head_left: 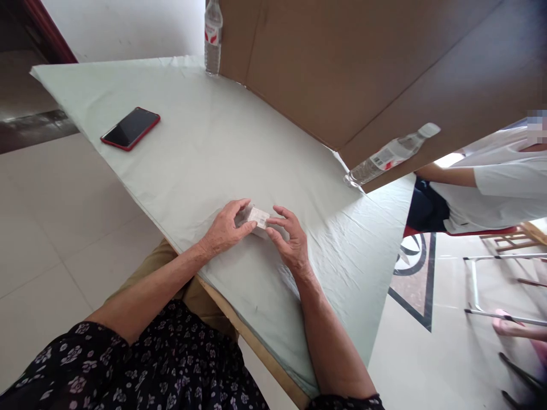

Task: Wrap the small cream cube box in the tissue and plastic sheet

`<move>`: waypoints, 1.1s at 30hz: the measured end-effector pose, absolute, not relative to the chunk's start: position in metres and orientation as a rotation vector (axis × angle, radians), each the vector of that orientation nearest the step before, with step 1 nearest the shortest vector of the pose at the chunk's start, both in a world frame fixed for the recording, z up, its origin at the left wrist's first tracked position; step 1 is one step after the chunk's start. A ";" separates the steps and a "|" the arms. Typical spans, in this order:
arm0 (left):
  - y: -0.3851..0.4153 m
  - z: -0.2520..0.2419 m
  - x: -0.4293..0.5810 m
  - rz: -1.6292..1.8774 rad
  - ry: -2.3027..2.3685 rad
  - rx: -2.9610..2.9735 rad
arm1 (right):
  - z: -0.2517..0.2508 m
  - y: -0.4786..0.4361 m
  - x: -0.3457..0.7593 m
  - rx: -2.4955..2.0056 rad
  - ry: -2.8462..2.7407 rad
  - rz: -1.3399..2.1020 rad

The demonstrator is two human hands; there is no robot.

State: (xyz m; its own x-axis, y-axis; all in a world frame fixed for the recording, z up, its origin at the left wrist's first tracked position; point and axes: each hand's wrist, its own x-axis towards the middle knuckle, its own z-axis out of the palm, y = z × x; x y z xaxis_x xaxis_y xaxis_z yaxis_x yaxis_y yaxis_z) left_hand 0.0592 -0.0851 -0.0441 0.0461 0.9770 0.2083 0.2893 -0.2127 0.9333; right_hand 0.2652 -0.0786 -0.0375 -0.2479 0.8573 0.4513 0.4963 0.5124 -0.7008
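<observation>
A small white box (258,217) with fine print and a barcode-like patch on its top is between my two hands, low over the table. My left hand (226,229) has its thumb along the near edge of the box and its fingers curled round the left end. At the right end, my right hand (290,239) touches the box with its thumb and a finger, while its index finger is lifted off. The underside of the box is hidden, so I cannot tell whether it rests on the cloth.
A pale green cloth covers the table (188,136). A phone (131,128) in a red case lies at the left. A brown cardboard screen (299,62) stands behind, with one upright plastic bottle (212,40) and one tilted bottle (391,156) against it. A person in white (508,188) sits at the right.
</observation>
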 end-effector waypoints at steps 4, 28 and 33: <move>-0.085 -0.039 0.055 1.236 1.420 1.492 | -0.027 -0.078 0.265 -1.119 -1.869 0.480; -0.086 -0.039 0.060 1.150 1.395 1.726 | 0.003 -0.030 0.242 -1.157 -2.165 0.054; -0.089 -0.035 0.060 1.168 1.202 1.595 | 0.018 -0.007 0.245 -1.192 -2.173 -0.016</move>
